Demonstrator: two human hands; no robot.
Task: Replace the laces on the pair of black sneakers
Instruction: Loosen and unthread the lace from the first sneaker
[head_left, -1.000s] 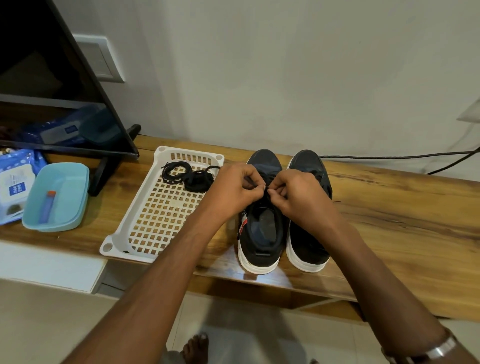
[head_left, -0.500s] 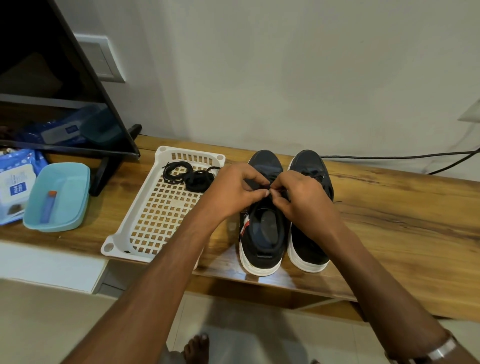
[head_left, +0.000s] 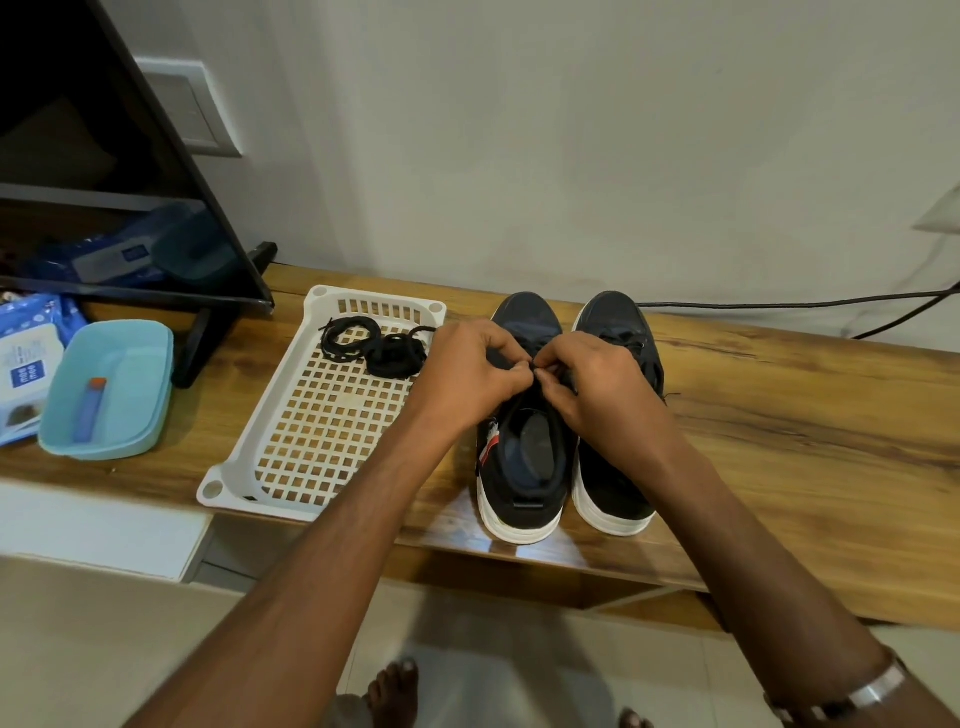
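both hands, left hand (head_left: 470, 371) and right hand (head_left: 597, 382), pinching lace (head_left: 535, 370) over left sneaker (head_left: 522, 457); labels unreadable

A teal tub (head_left: 106, 389) holding what looks like a small blue tube (head_left: 88, 410) sits on the desk (head_left: 779, 441) beside a blue packet (head_left: 23, 364) and a television (head_left: 104, 156).

worktop (head_left: 779, 415): wood grain, smooth, faint sheen
tray (head_left: 311, 441): white plastic lattice, matt
sneakers (head_left: 524, 467): matt black cloth, white rubbery soles
tub (head_left: 109, 389): pale blue plastic, smooth
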